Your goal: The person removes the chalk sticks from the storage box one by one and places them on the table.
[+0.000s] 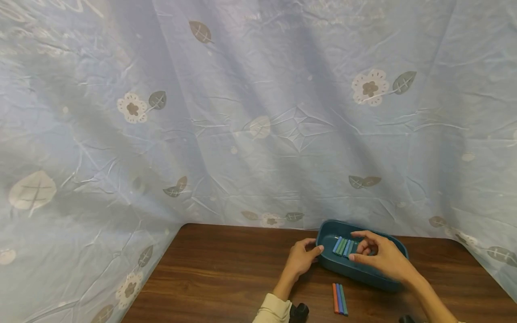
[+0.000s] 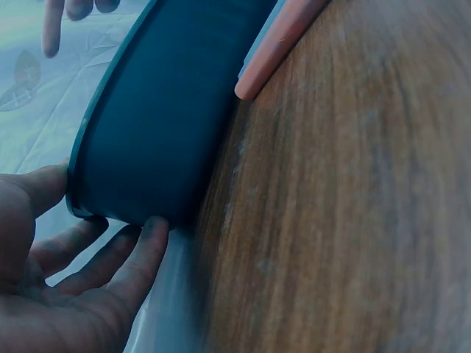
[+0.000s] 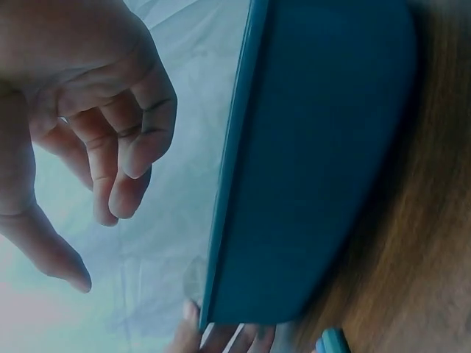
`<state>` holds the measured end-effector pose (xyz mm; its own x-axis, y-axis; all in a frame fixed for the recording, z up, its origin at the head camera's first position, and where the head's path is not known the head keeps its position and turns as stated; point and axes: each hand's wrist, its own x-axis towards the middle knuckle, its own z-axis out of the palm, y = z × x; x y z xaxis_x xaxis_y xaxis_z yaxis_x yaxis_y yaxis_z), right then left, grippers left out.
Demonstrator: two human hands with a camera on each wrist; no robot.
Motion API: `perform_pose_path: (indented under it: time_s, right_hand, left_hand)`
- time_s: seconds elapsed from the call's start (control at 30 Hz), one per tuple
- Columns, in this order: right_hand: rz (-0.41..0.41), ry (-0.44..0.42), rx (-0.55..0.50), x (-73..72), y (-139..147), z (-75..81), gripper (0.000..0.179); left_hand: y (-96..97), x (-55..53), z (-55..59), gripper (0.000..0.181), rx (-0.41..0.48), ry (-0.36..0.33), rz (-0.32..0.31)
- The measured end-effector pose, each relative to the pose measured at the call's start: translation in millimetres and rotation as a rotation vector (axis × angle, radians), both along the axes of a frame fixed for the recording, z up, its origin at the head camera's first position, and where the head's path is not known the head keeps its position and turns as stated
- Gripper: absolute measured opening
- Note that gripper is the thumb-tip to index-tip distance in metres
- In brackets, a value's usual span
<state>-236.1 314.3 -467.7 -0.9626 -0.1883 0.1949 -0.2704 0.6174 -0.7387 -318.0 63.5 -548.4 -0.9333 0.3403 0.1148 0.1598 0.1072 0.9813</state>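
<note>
A dark teal plastic tub (image 1: 355, 269) stands on the table. Its left end is gripped by my left hand (image 1: 300, 259), thumb at the rim and fingers against the outer wall, as the left wrist view shows. Over the tub's right part hovers my right hand (image 1: 383, 255), thumb and index finger spread apart, nothing between them. Inside the tub several blue and green sticks (image 1: 343, 246) lie side by side, some perhaps hidden by the right hand. In front of the tub, an orange stick (image 1: 335, 298), a blue stick (image 1: 339, 299) and a green stick (image 1: 343, 300) lie together.
The brown wooden table (image 1: 226, 273) reaches back to a pale patterned curtain (image 1: 258, 175), which also hangs along the left side. A black object (image 1: 299, 312) is at the left wrist, by a cream sleeve (image 1: 273, 309).
</note>
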Motion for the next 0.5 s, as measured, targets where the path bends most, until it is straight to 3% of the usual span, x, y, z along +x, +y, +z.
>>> perform_pose_path:
  time_s: [0.23,0.5]
  right_hand:
    - [-0.016,-0.028,-0.026,-23.2,9,-5.5,0.071]
    - [-0.041,-0.089,-0.045,-44.7,19,-30.1,0.077]
  left_hand:
    - [-0.7,-2.5,0.8,0.046,0.004,-0.002,-0.009]
    - [0.7,-0.1,-0.7,0.046,-0.013,-0.019,-0.001]
